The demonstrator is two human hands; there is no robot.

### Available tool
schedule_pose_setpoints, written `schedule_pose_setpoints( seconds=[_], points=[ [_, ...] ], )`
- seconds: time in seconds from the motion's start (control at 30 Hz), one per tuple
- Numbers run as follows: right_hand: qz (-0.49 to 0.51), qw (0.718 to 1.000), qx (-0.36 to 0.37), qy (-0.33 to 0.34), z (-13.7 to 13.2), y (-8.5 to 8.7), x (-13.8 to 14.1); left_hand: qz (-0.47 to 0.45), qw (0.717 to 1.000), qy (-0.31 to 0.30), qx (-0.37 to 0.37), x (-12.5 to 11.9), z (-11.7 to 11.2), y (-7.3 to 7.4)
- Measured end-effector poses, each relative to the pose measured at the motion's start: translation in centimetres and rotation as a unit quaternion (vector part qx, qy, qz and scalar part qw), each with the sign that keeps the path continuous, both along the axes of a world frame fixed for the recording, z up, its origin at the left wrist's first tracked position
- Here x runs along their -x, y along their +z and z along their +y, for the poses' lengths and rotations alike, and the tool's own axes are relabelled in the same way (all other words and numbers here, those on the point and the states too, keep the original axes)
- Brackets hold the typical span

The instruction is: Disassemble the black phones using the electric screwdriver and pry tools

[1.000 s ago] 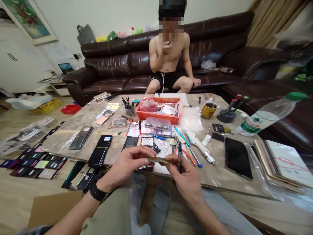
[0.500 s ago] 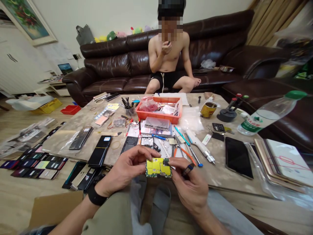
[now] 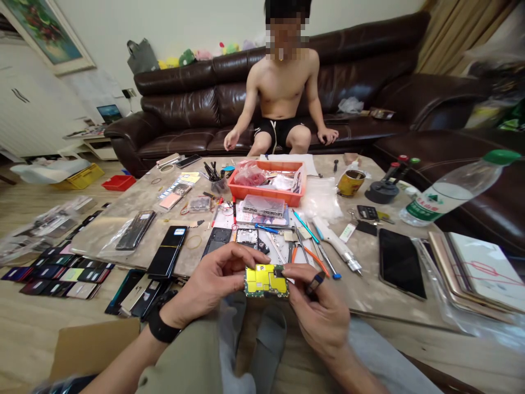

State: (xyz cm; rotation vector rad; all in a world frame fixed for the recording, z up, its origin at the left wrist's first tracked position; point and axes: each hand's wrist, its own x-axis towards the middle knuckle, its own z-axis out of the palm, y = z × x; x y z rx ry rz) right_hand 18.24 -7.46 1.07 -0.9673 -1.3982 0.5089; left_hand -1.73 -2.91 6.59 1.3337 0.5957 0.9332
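Note:
Both my hands hold a small green circuit board (image 3: pixel 266 280) with yellow shielding, just in front of the table's near edge. My left hand (image 3: pixel 213 282) pinches its left side, fingers closed. My right hand (image 3: pixel 318 309) pinches the right side near a small black part and also keeps a dark tool (image 3: pixel 315 284) tucked between its fingers. An opened phone frame (image 3: pixel 247 237) lies on the table just beyond the board.
The stone table (image 3: pixel 135 241) carries phones, tools, an orange tray (image 3: pixel 267 192), a tin can (image 3: pixel 349 183), a black phone (image 3: pixel 401 262) and a lying water bottle (image 3: pixel 455 189). A person sits opposite on the brown sofa (image 3: pixel 184 109). Phones lie on the floor at left.
I have turned the board from edge-on to face-up toward me. The person opposite has lowered a hand from the face to the knee.

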Motion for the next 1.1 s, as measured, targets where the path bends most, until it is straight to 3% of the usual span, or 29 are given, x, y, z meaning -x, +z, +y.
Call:
schedule_pose_setpoints(
  seconds=[0.47,0.6,0.7,0.83,0.93,1.1],
  points=[
    [0.012,0.999,0.048,-0.012,-0.2,-0.1,0.0,0.024,1.0,0.003,0.014,0.2,0.1,-0.1],
    [0.034,0.985,0.167,-0.012,0.1,-0.2,0.2,0.05,0.997,0.031,0.053,0.0,0.4,-0.2],
    [0.095,0.957,0.272,0.023,0.9,-0.3,0.5,0.082,0.987,0.041,0.134,-0.2,0.7,-0.6],
    [0.175,0.914,0.358,0.076,1.8,-0.7,0.8,0.1,0.964,0.051,0.242,-0.3,1.1,-1.6],
    [0.188,0.898,0.39,0.081,2.0,-1.0,1.0,0.11,0.954,0.062,0.271,-0.3,1.3,-2.2],
    [0.14,0.919,0.369,0.031,2.8,-2.1,0.2,0.181,0.95,0.105,0.231,0.4,2.0,-2.8]
  ],
)
